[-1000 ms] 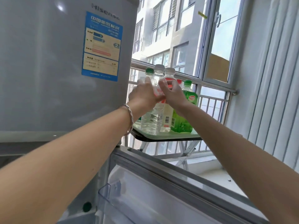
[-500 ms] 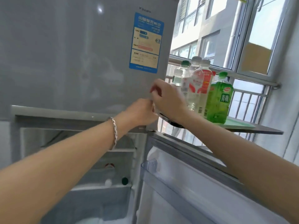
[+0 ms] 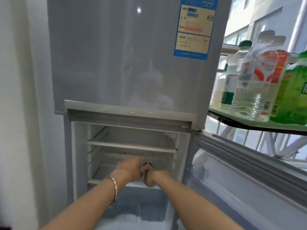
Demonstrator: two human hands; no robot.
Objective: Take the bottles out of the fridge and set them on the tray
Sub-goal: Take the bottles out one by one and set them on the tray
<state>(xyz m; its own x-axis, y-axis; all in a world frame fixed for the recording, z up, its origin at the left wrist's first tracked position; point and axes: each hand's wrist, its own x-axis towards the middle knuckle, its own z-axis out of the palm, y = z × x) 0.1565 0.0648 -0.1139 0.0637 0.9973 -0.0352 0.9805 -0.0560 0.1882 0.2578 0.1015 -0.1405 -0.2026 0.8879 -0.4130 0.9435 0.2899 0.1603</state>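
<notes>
The fridge's lower compartment (image 3: 132, 146) stands open. Both my hands reach onto its lower shelf. A bottle with a red cap (image 3: 147, 164) stands between them. My right hand (image 3: 153, 177) is wrapped around that bottle just below the cap. My left hand (image 3: 130, 168) is curled beside the bottle on its left, and what its fingers hold is hidden. At the right, a pale green tray (image 3: 232, 116) carries several bottles: a clear one with a red label (image 3: 259, 80), a green one (image 3: 292, 93) and one with a green cap (image 3: 232, 72).
The lower fridge door (image 3: 249, 180) hangs open to the right, under the tray's table. The closed upper door (image 3: 132, 55) bears a blue sticker. A white wall (image 3: 20, 113) lies to the left. A frosted drawer (image 3: 137, 205) sits below the shelf.
Both hands have left the bottles on the tray and dropped into the open lower compartment. My view has swung left and down toward the fridge.
</notes>
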